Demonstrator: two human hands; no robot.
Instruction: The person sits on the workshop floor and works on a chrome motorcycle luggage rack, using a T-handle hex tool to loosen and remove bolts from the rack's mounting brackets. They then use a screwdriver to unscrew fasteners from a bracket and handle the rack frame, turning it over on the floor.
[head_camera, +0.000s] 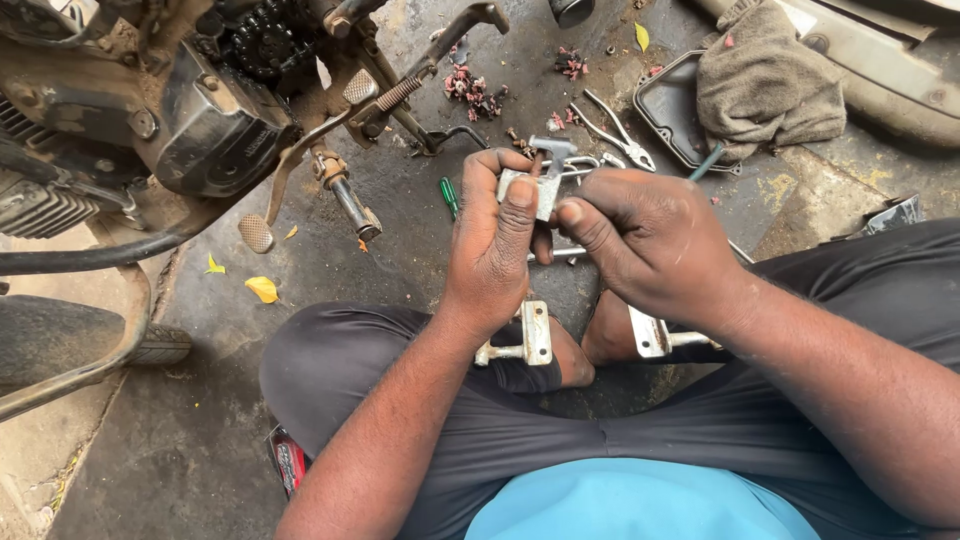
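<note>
Sitting cross-legged on the oily floor, the person grips a small grey metal bracket with both hands raised in front of the knees. The left hand clamps it between thumb and fingers, likely to steady it, while the right hand pinches its other side. Its long axis stands roughly upright, top pointing away towards the pliers and the motorcycle engine.
</note>
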